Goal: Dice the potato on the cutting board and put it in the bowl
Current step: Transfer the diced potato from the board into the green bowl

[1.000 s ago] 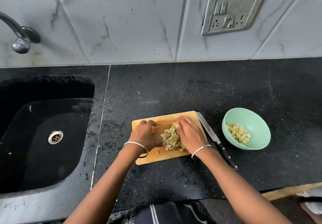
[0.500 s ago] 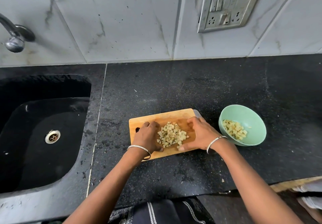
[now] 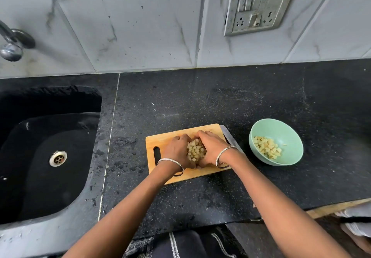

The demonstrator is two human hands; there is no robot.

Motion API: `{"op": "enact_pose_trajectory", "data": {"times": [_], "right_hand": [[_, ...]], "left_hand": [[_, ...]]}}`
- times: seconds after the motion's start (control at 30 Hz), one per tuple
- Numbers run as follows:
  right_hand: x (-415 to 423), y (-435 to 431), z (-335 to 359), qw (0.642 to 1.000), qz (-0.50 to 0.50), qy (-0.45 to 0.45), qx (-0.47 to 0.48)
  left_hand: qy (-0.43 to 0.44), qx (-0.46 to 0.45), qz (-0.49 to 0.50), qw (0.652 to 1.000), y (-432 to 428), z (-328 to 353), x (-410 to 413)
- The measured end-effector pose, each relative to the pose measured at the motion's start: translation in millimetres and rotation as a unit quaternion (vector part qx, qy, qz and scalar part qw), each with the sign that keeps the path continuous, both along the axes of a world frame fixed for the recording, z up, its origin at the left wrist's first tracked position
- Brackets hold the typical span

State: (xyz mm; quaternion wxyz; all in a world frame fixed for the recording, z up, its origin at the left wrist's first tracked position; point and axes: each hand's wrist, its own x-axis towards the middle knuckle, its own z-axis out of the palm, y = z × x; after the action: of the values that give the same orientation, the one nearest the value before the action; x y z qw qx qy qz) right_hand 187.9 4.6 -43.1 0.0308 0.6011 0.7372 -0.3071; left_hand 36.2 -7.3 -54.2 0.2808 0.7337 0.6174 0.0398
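Likely to shed bits on the lift: diced potato (image 3: 195, 150) heaped loose, with nothing underneath once clear of the cutting board (image 3: 160, 142). Could scatter onto the black surface (image 3: 200, 97) on the way across to the mint-green bowl (image 3: 291, 135) (well apart from the board, off to the right). Worth minding the knife (image 3: 226, 133) too, lying just beside the board's right edge, partly hidden under the right wrist.

Clamped on the pile from either side with left grip (image 3: 177, 151) and right grip (image 3: 212, 149), fingers curled inward and nearly meeting at the far side.

Small, pale yellow, roughly even dice, moist-looking; heaped mid-board between the palms, with more potato cubes (image 3: 267, 147) already lying in the bowl.
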Motion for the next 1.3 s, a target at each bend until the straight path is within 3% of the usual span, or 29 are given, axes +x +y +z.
{"op": "enact_pose_trajectory", "data": {"times": [0.23,0.37,0.63,0.97,1.2,1.3], "right_hand": [[1,-2,-5,0.998,-0.038,0.033,0.037],[6,-1,-4,0.995,-0.057,0.077,0.006],[26,-1,19,0.94,-0.168,0.28,-0.096],[103,0,63,0.922,-0.206,0.315,-0.095],[184,-19,73,0.895,-0.289,0.326,-0.096],[206,-26,68,0.887,-0.323,0.316,-0.093]], "left_hand": [[-0.041,-0.004,0.03,0.999,4,-2,0],[-0.048,-0.024,0.022,0.998,9,6,-1],[-0.082,-0.056,0.005,0.995,31,46,-1],[-0.108,-0.067,-0.081,0.989,47,108,73],[-0.116,-0.084,-0.129,0.981,51,106,164],[-0.075,-0.082,-0.15,0.982,50,99,195]]}}
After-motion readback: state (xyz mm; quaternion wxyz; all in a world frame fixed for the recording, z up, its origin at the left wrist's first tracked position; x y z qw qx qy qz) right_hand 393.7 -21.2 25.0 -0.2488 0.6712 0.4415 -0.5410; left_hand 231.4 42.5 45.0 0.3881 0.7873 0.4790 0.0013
